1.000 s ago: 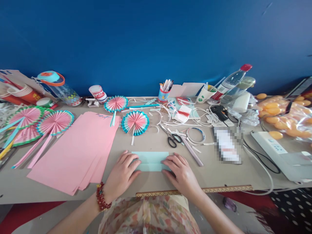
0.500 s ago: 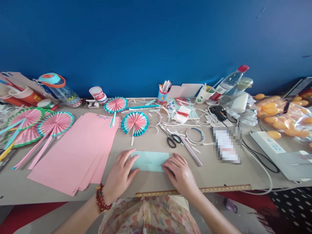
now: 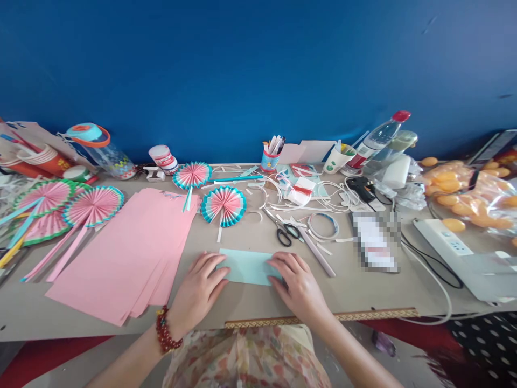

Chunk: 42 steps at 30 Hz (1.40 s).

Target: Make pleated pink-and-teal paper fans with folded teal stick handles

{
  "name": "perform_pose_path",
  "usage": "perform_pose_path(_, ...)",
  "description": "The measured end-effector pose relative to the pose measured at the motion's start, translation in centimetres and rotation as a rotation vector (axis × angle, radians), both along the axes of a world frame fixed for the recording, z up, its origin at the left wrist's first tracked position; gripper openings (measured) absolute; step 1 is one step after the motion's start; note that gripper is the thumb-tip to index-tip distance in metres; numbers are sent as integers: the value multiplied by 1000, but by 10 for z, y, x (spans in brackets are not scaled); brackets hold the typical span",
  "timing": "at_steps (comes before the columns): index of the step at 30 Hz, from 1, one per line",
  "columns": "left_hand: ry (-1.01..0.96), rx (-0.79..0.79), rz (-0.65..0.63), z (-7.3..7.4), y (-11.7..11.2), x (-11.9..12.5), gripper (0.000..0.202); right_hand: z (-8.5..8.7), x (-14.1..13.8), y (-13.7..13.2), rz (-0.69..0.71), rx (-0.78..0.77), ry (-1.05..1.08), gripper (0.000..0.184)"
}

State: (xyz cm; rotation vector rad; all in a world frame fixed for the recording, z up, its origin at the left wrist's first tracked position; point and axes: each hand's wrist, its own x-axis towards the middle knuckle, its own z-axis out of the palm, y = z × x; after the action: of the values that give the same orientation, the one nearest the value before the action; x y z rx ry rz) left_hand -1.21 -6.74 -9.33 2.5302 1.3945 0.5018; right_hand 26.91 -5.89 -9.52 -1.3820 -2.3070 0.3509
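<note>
Between hands, near front edge of table (image 3: 252, 303): pale-blue paper rectangle (image 3: 248, 268), flat, long axis left to right. Left hand (image 3: 200, 288) at left end, right hand (image 3: 299, 285) covering right; fingers loosely bent, ungrasping; neither nearer.

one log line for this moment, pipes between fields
left hand: on light-blue paper, left end | right hand: on its right end | scissors: lying beyond right hand
</note>
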Motion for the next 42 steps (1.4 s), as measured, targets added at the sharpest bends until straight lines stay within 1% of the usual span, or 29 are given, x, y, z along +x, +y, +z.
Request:
perform_pose_path(3, 15, -8, 3, 3, 4, 2, 18, 6, -1, 7, -24, -19, -94, 38)
perform_pose_path(5, 25, 0, -3, 5, 10, 3, 19, 9, -2, 13, -17, -52, -130, 41)
perform_pose_path(7, 40, 15, -13, 7, 18, 4, 26, 13, -2, 20, 5, -98, -142, 39)
perform_pose_path(11, 64, 34, -24, 10, 34, 6, 44, 17, -2, 30, 26, -152, -109, 29)
perform_pose_path(14, 51, 41, -37, 12, 43, 8, 51, 17, -2, 32, 33, -179, -75, 27)
perform_pose_path(16, 30, 41, -50, 12, 48, 9, 46, 15, -3, 33, 31, -191, -59, 28)
perform_pose_path(19, -5, -1, -71, 12, 54, 11, 16, 10, -3, 33, 29, -197, -32, 22)
perform_pose_path(20, -17, -17, -71, 11, 56, 11, 11, 9, -3, 33, 27, -195, -19, 18)
perform_pose_path(21, -28, -30, -69, 10, 56, 11, 13, 8, -3, 33, 26, -193, -5, 15)
perform_pose_path(23, -47, -40, -61, 9, 55, 12, 14, 5, -2, 33, 29, -183, 22, 11)
perform_pose_path(25, -49, -39, -69, 8, 53, 11, 6, 3, -1, 33, 39, -166, 41, 9)
perform_pose_path(26, -43, -38, -77, 7, 51, 11, 6, 2, -1, 33, 46, -158, 52, 9)
perform_pose_path(28, -22, -40, -92, 7, 50, 10, 12, 0, 0, 32, 55, -143, 83, 10)
perform_pose_path(30, -7, -45, -100, 7, 49, 10, 4, -1, 1, 31, 59, -136, 118, 10)
perform_pose_path(32, -9, -19, -97, 9, 49, 9, 9, 0, 2, 29, 51, -143, 153, 10)
perform_pose_path(34, -28, 63, -41, 13, 47, 9, 12, 2, 1, 25, -1, -169, 193, 10)
perform_pose_path(36, -64, 165, 48, 18, 41, 10, 14, 4, 0, 20, -102, -193, 241, 7)
perform_pose_path(37, -87, 195, 84, 21, 37, 12, 12, 4, -2, 16, -158, -201, 271, 6)
perform_pose_path(38, -113, 193, 87, 24, 32, 14, 9, 4, -5, 12, -207, -208, 306, 5)
perform_pose_path(39, -144, 157, 60, 27, 27, 18, 10, 3, -8, 7, -243, -216, 350, 5)
perform_pose_path(42, -202, -90, -8, 30, 14, 30, 17, 1, -24, -14, -290, -259, 499, 9)
